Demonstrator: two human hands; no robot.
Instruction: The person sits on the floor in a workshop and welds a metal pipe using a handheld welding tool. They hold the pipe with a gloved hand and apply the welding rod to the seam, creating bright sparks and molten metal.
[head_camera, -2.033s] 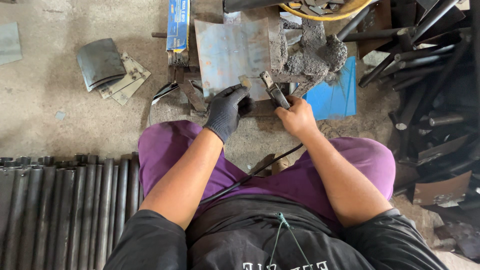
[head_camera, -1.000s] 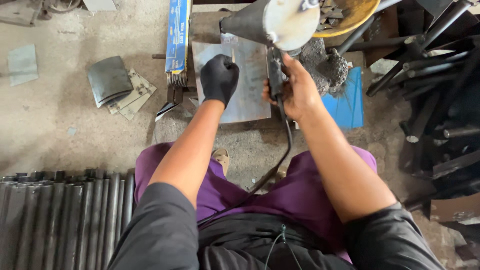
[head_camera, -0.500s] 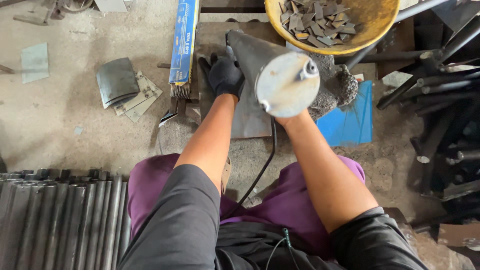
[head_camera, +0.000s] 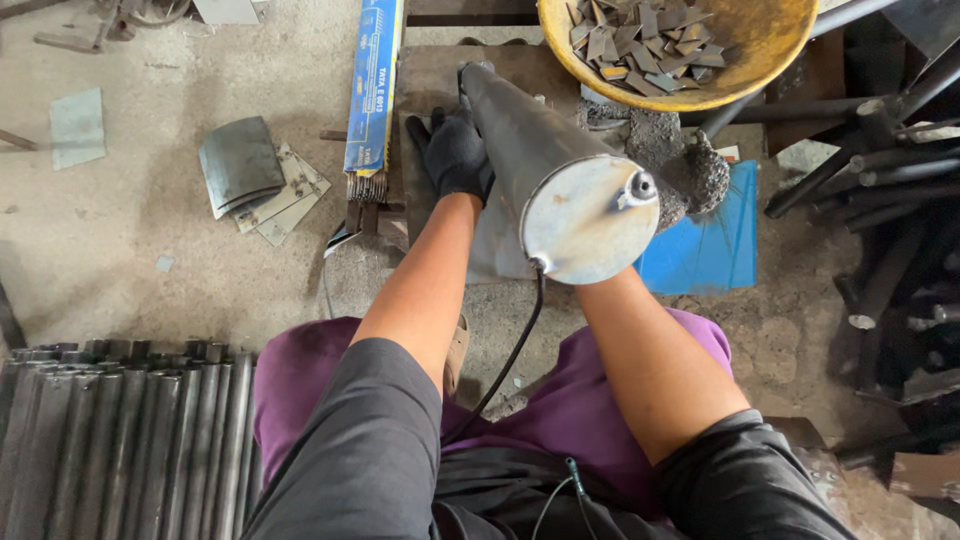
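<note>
While my right hand sits hidden behind the steel pipe (head_camera: 560, 170), grip unseen, my gloved left hand (head_camera: 457, 152) rests beside it on the plate (head_camera: 425, 90), fingers loosely together; beyond, a yellow bowl (head_camera: 760, 60) holds scrap.

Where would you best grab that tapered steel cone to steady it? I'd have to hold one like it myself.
Probably on the narrow far part of the steel cone, coming from its left side, where the gloved left hand lies now. The cone tapers away from the wide capped end, so the hands close round it more easily there; a bolt sticks out of the cap.
</note>
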